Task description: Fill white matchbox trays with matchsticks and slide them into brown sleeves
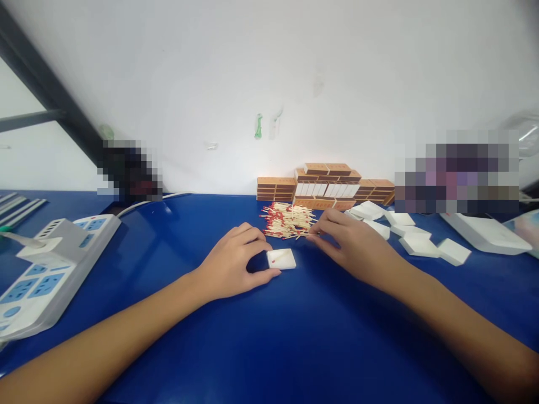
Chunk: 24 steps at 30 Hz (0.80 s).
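A small white open tray point(281, 258) lies on the blue table point(269, 336) with one red-tipped match in it. My left hand point(233, 261) rests beside it, thumb and forefinger curled round its left edge. My right hand point(351, 241) reaches to the near right edge of a heap of red-tipped matches point(286, 220), its fingertips pinched together on matches there.
Brown matchboxes point(326, 185) are stacked against the white wall behind the heap. Several empty white trays point(415, 235) lie to the right, by a flat white box point(484, 231). A white and blue power strip point(46, 269) sits at the left.
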Available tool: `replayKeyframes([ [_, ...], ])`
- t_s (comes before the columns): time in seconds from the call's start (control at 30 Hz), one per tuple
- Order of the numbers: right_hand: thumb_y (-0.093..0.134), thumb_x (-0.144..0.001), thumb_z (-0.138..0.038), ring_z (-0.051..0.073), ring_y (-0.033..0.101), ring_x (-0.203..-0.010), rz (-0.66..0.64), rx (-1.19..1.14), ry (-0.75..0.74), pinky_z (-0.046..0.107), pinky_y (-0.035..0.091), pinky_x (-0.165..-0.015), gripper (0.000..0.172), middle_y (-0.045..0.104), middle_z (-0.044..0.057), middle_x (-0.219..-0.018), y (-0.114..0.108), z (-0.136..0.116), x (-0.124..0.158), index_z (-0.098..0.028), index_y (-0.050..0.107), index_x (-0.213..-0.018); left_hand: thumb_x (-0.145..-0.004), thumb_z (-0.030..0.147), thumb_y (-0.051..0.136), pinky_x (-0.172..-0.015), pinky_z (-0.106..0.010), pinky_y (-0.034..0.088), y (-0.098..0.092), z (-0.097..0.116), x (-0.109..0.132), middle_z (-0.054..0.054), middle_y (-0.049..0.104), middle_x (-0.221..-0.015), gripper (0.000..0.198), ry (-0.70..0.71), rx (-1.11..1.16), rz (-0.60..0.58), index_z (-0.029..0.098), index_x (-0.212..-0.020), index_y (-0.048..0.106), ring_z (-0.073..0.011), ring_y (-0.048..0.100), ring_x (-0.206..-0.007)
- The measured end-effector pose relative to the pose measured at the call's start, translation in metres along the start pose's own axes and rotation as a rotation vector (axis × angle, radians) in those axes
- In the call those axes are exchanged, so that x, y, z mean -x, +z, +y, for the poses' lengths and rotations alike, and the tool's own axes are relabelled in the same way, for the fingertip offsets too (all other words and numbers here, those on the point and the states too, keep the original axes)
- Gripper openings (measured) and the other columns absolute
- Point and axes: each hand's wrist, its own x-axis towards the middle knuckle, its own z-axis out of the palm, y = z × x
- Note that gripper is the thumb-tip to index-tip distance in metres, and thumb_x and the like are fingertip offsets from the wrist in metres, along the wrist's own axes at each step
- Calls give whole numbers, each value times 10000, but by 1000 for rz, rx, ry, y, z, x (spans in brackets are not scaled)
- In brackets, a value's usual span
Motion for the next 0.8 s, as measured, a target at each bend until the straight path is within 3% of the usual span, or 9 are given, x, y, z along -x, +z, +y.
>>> replayKeyframes([
  [0.57,524,-1046,-255,193,625,-777,-1,-22,-24,340,507,-713,184,596,70,-944,-3,-6,0,-183,672,-963,-924,410,739,-891,-418,536,-1,1,0,-76,701,-1048,290,23,16,34,189,-1110,715,-227,626,-974],
  [0.8,526,-1048,-276,185,620,-766,15,10,7,342,506,-713,195,598,77,-982,-3,-5,-1,-179,672,-963,-924,382,755,-905,-412,547,-3,3,-1,-84,712,-1087,314,101,-21,185,182,-1155,685,-217,643,-995],
])
